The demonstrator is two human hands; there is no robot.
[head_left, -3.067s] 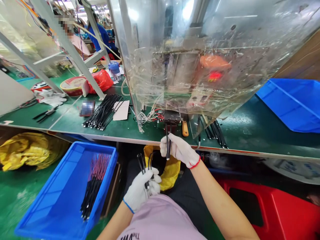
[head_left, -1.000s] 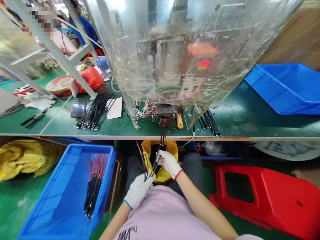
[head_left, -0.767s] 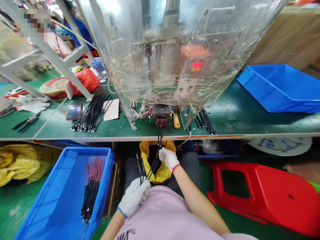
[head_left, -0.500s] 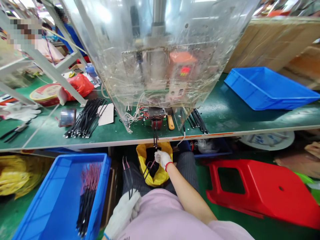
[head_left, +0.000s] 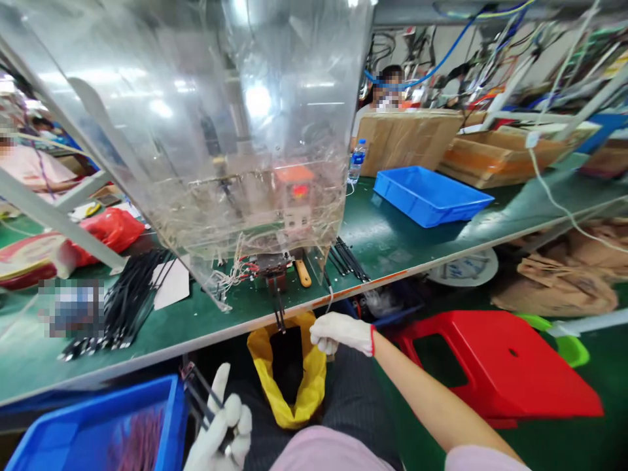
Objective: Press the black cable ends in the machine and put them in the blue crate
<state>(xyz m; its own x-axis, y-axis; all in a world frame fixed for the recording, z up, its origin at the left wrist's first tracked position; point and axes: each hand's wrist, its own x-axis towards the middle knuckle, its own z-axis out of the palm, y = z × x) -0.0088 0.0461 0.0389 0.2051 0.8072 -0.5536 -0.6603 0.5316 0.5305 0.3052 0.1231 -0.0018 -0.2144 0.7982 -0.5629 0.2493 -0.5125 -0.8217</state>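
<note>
Clock centred on the black fixture [head_left: 271, 263]: black leads [head_left: 198, 399] are clamped in the left hand [head_left: 214, 433], 7 o'clock; the right hand [head_left: 342, 331], 4 o'clock, is curled with fingers together, no lead seen in it. Work judged partway: dark strips [head_left: 280, 313] are seen hanging from the fixture; pink strands [head_left: 140, 439] lie in the blue bin [head_left: 173, 409], 8 o'clock, whether finished or waiting cannot be told. Reach is bounded by the clear shield [head_left: 289, 98], 12 o'clock, and the counter's [head_left: 392, 252] front edge; room is found between the hands, above the yellow bag [head_left: 314, 389], 6 o'clock.
</note>
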